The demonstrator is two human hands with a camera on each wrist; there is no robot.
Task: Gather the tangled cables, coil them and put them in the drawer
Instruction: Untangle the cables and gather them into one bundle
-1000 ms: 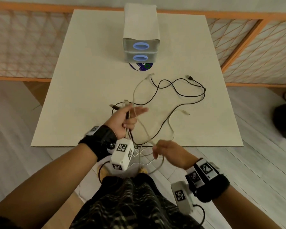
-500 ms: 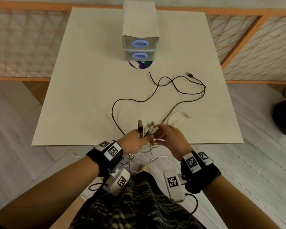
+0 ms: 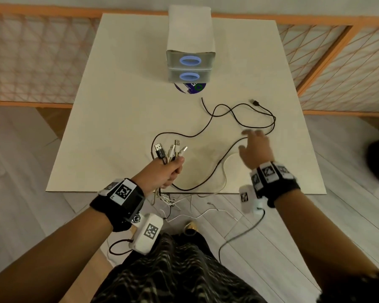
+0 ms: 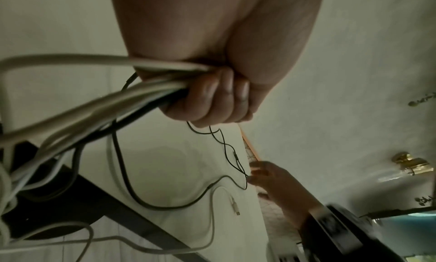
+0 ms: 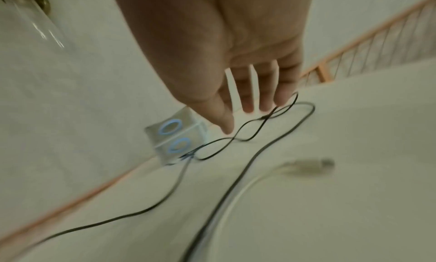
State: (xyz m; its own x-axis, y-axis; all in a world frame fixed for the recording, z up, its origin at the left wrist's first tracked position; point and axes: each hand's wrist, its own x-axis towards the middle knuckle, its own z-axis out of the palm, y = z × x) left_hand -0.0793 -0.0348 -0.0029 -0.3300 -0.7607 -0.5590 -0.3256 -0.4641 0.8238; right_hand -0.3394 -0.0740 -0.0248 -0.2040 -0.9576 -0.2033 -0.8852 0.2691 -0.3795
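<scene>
Your left hand (image 3: 165,172) is clenched round a bundle of cables (image 4: 99,102), white ones and a black one, at the table's (image 3: 118,119) near edge. The plug ends (image 3: 170,149) stick up out of your fist, fanned and pointing away from you. Below the fist the strands drop over the near edge in a loose tangle (image 3: 184,206) and run out of the left wrist view, so their full length is cut off.

Your right hand (image 3: 255,149) hovers flat with the fingers (image 5: 247,98) spread and straight, gripping nothing, above the right half of the table. It is blurred in the head and right wrist views, so you cannot tell whether the fingertips touch the black cable (image 3: 232,114) beneath them.

That cable lies slack in long loops running mostly left to right across the middle, its plug (image 3: 255,103) pointing toward the far left. A white cable (image 5: 271,174) curves beside it; its connector is smeared.

At the far edge stands the drawer unit (image 3: 190,40), both drawers closed, their blue ring handles (image 3: 190,60) facing you. A dark disc (image 3: 192,88) shows from under its front, mostly hidden.
</scene>
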